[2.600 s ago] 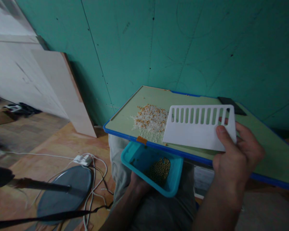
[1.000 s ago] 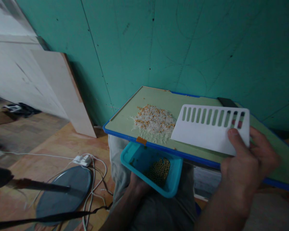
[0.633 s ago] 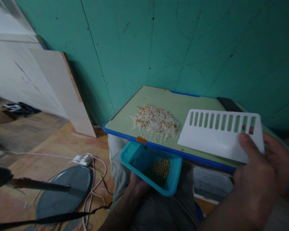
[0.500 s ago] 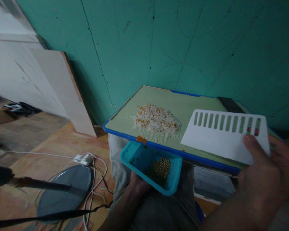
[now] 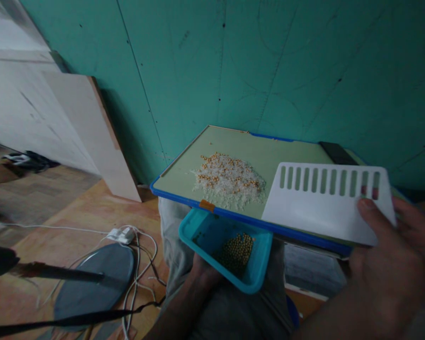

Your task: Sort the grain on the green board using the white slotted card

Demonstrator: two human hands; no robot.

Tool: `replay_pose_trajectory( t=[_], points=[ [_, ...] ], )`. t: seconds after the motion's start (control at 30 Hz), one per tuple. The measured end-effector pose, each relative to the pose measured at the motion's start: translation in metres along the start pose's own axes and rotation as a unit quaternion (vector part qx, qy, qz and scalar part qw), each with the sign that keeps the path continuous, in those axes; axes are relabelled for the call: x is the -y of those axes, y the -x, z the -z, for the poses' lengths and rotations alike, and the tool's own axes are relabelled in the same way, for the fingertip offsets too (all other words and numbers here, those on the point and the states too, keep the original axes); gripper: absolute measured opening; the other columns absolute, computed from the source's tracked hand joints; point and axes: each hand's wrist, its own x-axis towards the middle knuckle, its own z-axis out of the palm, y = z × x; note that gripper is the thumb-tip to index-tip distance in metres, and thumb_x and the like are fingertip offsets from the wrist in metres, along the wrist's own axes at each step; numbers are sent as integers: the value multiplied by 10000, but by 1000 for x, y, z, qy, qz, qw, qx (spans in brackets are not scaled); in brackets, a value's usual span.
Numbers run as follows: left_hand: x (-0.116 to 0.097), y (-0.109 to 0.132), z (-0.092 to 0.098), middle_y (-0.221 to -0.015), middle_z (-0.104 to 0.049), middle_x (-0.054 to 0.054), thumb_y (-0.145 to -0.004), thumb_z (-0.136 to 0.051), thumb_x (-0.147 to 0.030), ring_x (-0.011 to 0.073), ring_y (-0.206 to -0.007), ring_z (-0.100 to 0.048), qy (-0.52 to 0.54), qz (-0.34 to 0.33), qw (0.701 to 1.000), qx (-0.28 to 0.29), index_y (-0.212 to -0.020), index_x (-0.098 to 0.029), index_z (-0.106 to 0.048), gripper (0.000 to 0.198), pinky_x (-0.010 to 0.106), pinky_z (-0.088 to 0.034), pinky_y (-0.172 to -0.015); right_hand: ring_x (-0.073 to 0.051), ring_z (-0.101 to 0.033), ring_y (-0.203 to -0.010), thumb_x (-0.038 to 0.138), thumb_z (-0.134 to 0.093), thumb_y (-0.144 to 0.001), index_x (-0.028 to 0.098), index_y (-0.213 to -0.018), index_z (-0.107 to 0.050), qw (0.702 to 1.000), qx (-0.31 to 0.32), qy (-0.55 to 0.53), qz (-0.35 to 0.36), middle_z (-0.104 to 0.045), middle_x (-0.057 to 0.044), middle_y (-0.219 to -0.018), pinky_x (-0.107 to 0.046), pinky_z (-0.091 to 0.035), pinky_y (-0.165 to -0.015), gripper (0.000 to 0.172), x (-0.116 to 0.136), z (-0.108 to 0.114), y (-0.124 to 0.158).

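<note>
My right hand (image 5: 393,245) grips the right end of a white slotted plastic panel (image 5: 315,208), thumb on top and fingers beneath. The panel lies over the right part of a pale green board (image 5: 283,151) with a blue edge. Left of it on the board is a heap of white rice-like grains mixed with golden round beads or peas (image 5: 230,179); which they are I cannot tell. Below the board's front edge, my left hand (image 5: 205,271) holds a turquoise plastic tub (image 5: 260,264) from underneath, its fingers mostly hidden. Several golden-green balls (image 5: 239,250) lie inside the tub.
A dark flat object (image 5: 336,153) lies at the board's back right, close to the green wall (image 5: 184,71). On the floor to the left are a round grey stand base (image 5: 95,283), a power strip (image 5: 121,234) and tangled white cables. A pale panel (image 5: 88,127) leans on the wall.
The white slotted panel has shifted slightly left and toward me, its front edge now over the board's blue rim. The tub has moved a little to the right.
</note>
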Motion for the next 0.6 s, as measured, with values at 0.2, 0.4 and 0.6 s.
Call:
replay_pose_trajectory(
  t=[0.2,0.4,0.6],
  points=[
    [2,9,-15,-1359,-943,201,-1105,-565,-602,472,-1744,-596,-6,5,995,-95,-1079,-217,-947,543,636,-474,-1455,-403,-873,-964,275,-1074,-592,302,-903,-992,994,-93,-58,22,-924,-77,-966,-742,-672,-1116,323,13,-21,3],
    [13,12,-30,-1360,-943,234,-1178,-411,-595,423,-1687,-674,22,-19,991,-131,-1154,-177,-945,678,603,-503,-1437,-401,-879,-1110,401,-1047,-834,260,-1152,-956,1000,20,-3,12,-929,-126,-1172,-625,-715,-1041,359,12,-17,13],
    [26,12,-33,-1517,-908,196,-1154,-486,-577,435,-1692,-670,30,-27,991,-126,-1270,-184,-937,609,593,-566,-1390,-303,-886,-1045,502,-968,-922,199,-1274,-899,997,62,47,21,-935,-138,-1267,-527,-720,-1057,470,11,-22,19]
  ],
)
